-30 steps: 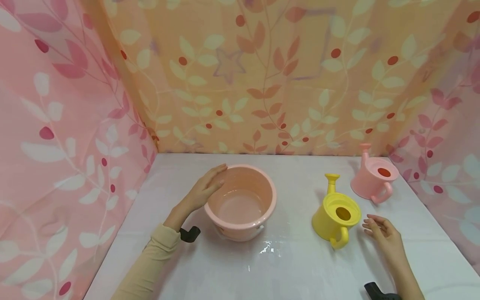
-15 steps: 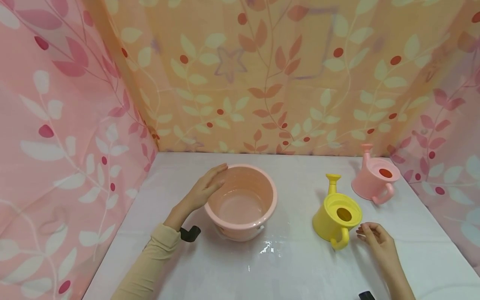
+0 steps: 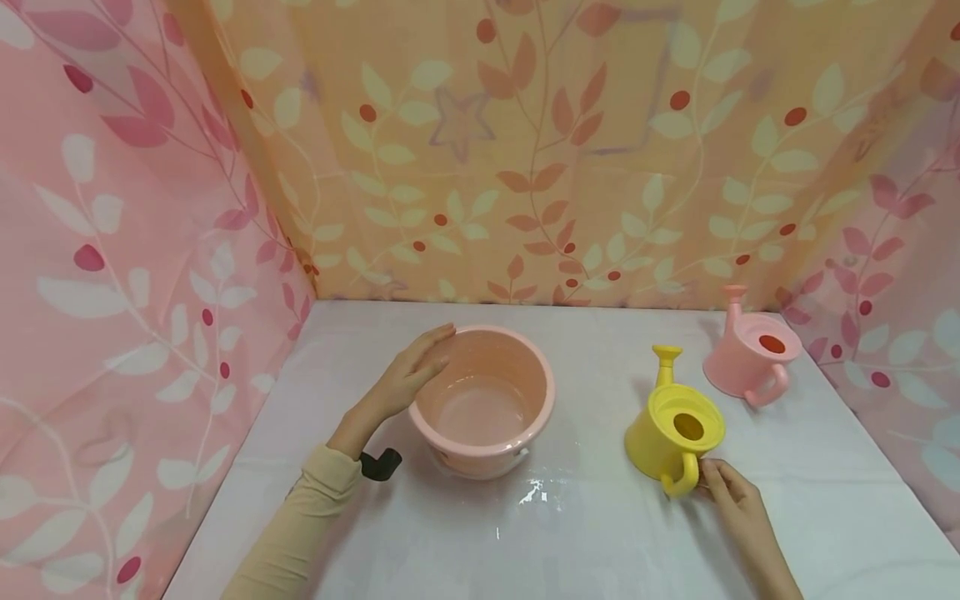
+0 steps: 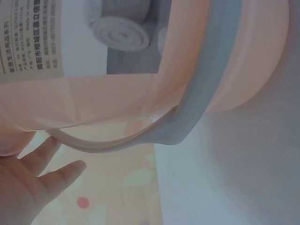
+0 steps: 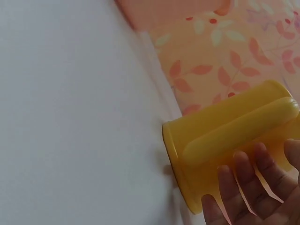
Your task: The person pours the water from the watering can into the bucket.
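Note:
A pink basin (image 3: 545, 390) stands left of the middle of the white table, with a little water in its bottom. My left hand (image 3: 418, 363) lies flat against its left rim, fingers straight; the left wrist view shows the basin's wall (image 4: 117, 98) just above that hand (image 4: 28, 183). To the right stands a yellow watering can (image 3: 671, 427) with its spout pointing away. My right hand (image 3: 723, 487) reaches its handle (image 3: 682, 481) from the right. In the right wrist view the fingers (image 5: 248, 187) lie nearly straight against the yellow can (image 5: 220, 136), not wrapped round the handle.
A pink watering can (image 3: 750, 350) stands at the back right near the curtain. Leaf-patterned curtains close the table in at the left, back and right. A small wet patch (image 3: 534, 493) glints on the table (image 3: 585, 550) in front of the basin.
My right hand has moved left and nearer, from beside the yellow can to its handle. The left hand has stayed on the basin's rim.

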Action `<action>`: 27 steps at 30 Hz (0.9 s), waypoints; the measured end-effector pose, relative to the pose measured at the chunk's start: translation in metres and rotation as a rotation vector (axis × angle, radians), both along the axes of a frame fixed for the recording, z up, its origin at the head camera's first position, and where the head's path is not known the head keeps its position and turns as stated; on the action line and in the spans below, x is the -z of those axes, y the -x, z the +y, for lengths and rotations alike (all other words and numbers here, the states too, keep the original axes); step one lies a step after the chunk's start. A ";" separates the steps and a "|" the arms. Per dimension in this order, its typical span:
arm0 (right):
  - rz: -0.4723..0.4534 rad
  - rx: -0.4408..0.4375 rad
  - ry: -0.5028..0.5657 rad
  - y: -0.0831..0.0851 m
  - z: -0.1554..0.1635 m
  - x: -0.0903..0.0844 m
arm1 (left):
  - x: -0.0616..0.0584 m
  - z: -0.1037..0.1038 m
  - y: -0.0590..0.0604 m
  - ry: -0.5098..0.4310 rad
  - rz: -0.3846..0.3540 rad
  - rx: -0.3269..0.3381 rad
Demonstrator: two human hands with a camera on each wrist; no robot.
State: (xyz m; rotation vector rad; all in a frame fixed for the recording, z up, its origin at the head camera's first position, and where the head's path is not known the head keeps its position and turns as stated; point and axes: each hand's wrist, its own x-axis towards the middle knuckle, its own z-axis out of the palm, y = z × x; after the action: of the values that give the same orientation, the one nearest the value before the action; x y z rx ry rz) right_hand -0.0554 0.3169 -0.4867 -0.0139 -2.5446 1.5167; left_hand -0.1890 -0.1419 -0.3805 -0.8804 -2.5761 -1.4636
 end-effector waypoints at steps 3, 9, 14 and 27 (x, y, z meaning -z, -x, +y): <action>0.017 -0.027 0.005 -0.003 -0.004 0.001 | 0.014 -0.003 0.010 0.003 0.011 -0.001; 0.013 -0.073 0.059 -0.005 -0.013 -0.004 | 0.022 -0.006 0.016 0.009 0.023 -0.004; 0.056 -0.063 0.126 -0.005 -0.022 -0.006 | 0.022 -0.006 0.016 0.005 0.027 0.001; 0.003 0.128 0.102 -0.005 -0.042 -0.007 | 0.022 -0.006 0.015 0.006 0.016 -0.009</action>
State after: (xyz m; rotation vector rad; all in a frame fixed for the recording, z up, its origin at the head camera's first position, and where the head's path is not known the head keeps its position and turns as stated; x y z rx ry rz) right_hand -0.0501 0.2751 -0.4794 -0.1836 -2.4104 1.5934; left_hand -0.2036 -0.1480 -0.4028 -0.8762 -2.5709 -1.4410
